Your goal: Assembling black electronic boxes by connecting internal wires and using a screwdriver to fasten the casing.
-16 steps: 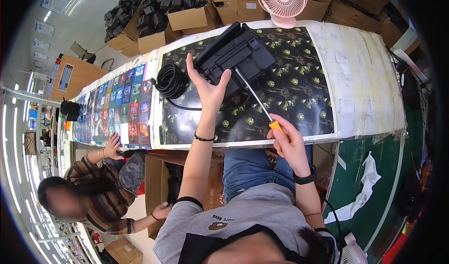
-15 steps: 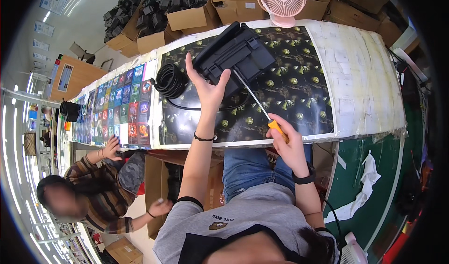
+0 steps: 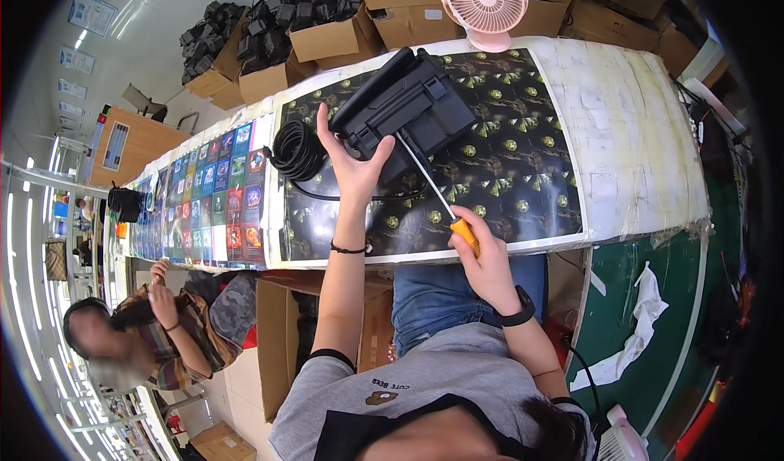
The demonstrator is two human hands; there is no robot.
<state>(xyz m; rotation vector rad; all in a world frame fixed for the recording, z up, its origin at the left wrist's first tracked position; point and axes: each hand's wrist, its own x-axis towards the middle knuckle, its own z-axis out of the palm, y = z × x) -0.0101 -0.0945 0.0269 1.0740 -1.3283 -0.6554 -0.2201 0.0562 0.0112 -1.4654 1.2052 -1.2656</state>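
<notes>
The right hand (image 3: 483, 257) is clamping its fingers around the orange handle of a screwdriver (image 3: 465, 234), over the near edge of the bench (image 3: 629, 126). The shaft is slanting up and leftward, its tip ending at the near side of a black device (image 3: 437, 106); whether the tip is engaging a screw is too small to tell. The left hand (image 3: 358, 173) is holding thumb and forefinger wide apart around the near-left corner of the device; its other fingers are hiding from view, so whether it is clamping cannot be told.

The device is lying askew on a dark patterned mat (image 3: 510, 195), closer to the far edge of the bench than to the near one. A coiled black cable (image 3: 296, 151) is resting at the mat's left edge. A pink fan (image 3: 487, 8) is standing at the far edge, right of the device. A sheet of small coloured pictures (image 3: 216, 175) is covering the bench toward its left end, where a co-worker (image 3: 188, 347) is sitting at the near edge.
</notes>
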